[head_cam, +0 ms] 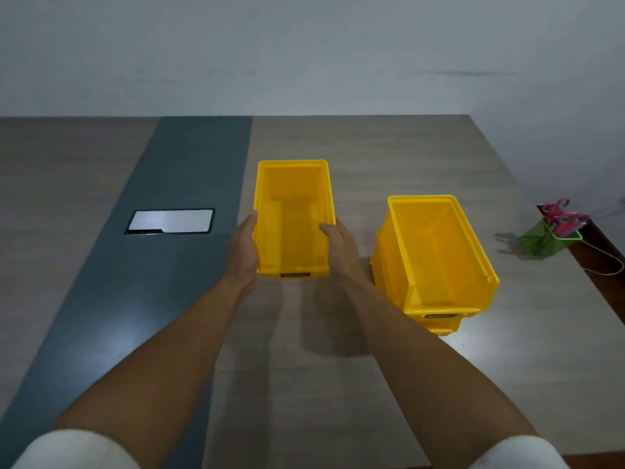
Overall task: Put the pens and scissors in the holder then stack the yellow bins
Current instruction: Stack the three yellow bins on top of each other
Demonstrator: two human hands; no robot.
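Both hands clamp the loose yellow bin [292,218] at twelve o'clock — left hand [244,247] and right hand [340,243] with fingers pressed flat to its walls. Rigid, light, probably slick — grip under the rim; stacked bins [436,255] wait at two o'clock.

Single bin [293,184] left of stacked bins [439,252]; holder [541,242] far right
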